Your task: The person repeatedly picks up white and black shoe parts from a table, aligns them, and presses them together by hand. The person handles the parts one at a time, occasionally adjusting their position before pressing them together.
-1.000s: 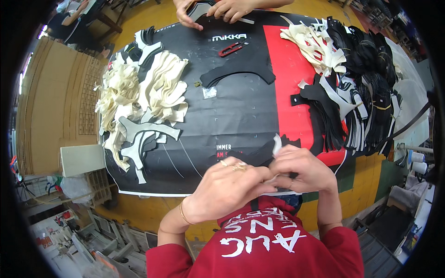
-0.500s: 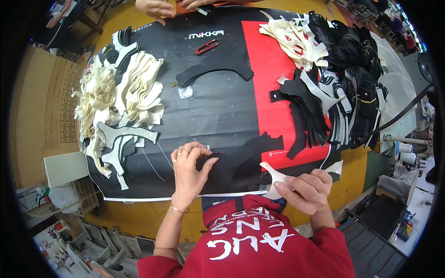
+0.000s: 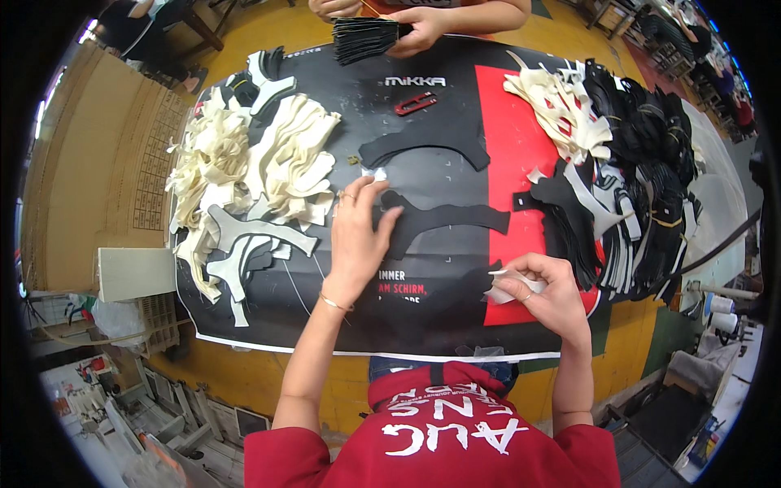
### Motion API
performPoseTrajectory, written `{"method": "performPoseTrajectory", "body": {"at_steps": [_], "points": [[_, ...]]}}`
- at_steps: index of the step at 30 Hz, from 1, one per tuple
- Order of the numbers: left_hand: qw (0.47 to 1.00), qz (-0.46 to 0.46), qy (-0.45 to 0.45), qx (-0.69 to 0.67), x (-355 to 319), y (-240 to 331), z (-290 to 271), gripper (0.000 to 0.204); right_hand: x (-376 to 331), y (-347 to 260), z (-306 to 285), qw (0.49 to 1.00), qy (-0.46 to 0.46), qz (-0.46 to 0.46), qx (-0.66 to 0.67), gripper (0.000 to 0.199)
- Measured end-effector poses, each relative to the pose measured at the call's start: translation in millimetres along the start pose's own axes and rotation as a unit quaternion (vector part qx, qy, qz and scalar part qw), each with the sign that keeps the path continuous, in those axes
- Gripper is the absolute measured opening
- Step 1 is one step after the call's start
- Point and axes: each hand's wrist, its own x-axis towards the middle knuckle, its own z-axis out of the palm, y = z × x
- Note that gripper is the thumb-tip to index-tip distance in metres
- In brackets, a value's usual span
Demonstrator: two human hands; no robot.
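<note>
Black-and-red mat [image 3: 447,317] underneath. Flat on it, just right of the L hand [image 3: 356,237] fingertips, lies a black cut pc [image 3: 455,218]: long axis approx L–R, left end by the L thumb, right end pointing onto the red strip [image 3: 508,163], w/ a shorter leg toward the person. L thumb & index spread around that left end — can't tell if touching. R hand [image 3: 548,294] pinches a white pc [image 3: 535,285] btwn thumb & fingers; free end points left, rest hidden, axis unclear. Best handling, prob: L fingers light on the black edge so it stays flat — white pc gripped by its margin, no creasing. Beyond the L fingertips: stacked black pcs [image 3: 431,142], then red snips [image 3: 416,103]; leftward, cream cloth pcs [image 3: 285,154].
</note>
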Motion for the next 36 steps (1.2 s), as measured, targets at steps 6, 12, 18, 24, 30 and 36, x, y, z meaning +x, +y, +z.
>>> {"method": "performPoseTrajectory", "body": {"at_steps": [6,12,18,24,30,36], "points": [[0.989,0.028,-0.126,0.078,-42,0,-16,0.042,60,-18,16,0.993,-0.117,0.006,0.015,0.023],[0.995,-0.007,-0.1,0.011,-57,1,-19,0.039,120,-14,58,0.967,-0.196,-0.01,-0.163,0.036],[0.963,-0.161,-0.027,-0.213,-45,-1,-25,0.026,125,-16,76,0.967,-0.156,0.079,-0.184,0.039],[0.996,-0.054,-0.041,-0.06,-39,-8,-10,0.024,114,-25,83,0.959,-0.12,0.09,-0.242,0.035],[0.995,-0.027,-0.095,-0.016,-43,-11,-10,0.034,98,-45,70,0.981,-0.162,0.089,-0.064,0.04],[0.996,-0.024,-0.082,-0.015,-44,-11,-6,0.033,106,-26,93,0.934,-0.076,0.063,-0.344,0.038]]}}
